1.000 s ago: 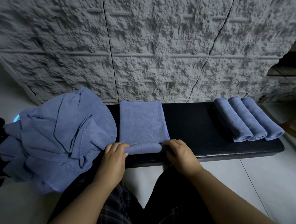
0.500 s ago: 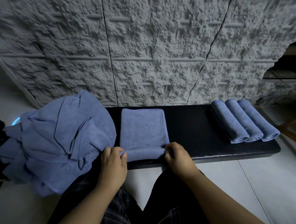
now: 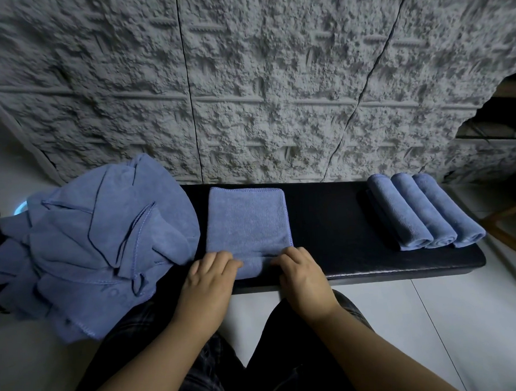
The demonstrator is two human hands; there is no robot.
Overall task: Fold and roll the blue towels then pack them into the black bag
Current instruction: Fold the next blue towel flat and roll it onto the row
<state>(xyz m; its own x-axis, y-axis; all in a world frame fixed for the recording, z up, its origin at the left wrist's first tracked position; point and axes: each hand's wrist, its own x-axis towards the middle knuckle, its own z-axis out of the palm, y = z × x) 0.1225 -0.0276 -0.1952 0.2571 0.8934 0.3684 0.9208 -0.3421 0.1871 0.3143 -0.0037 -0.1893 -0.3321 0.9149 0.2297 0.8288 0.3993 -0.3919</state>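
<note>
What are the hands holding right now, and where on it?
Both hands hold the folded towel at its rolled near edge: the left hand on the roll's left end, the right hand on its right end.

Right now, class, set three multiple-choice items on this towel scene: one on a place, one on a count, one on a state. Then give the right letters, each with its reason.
1. Where is the heap of unfolded towels?
A. at the bench's left end
B. at the bench's right end
C. on the person's lap

2. How many rolled towels lie at the right of the black bench?
A. one
B. three
C. five

3. The folded towel under the left hand and right hand is:
A. fully rolled
B. rolled only at its near edge
C. crumpled

Key: 1 A, the heap lies left; 2 B, three rolls lie side by side; 3 B, only the near edge is rolled.
</note>
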